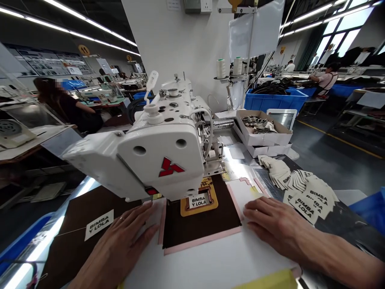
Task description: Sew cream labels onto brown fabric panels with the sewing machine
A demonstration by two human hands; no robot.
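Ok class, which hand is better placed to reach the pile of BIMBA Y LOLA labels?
Probably the right hand: it rests beside the label pile, while the left hand lies on the far side of the brown sewing template.

Long strip lights [90,24] are set across the dark ceiling, and daylight is let in through tall windows [345,34] at the far right. A white wall [168,48] is seen ahead, wall charts [45,60] are hung on the left, and a grey floor [331,160] is crossed by a yellow line [339,138]. Blue bins [273,100] are placed beside it.
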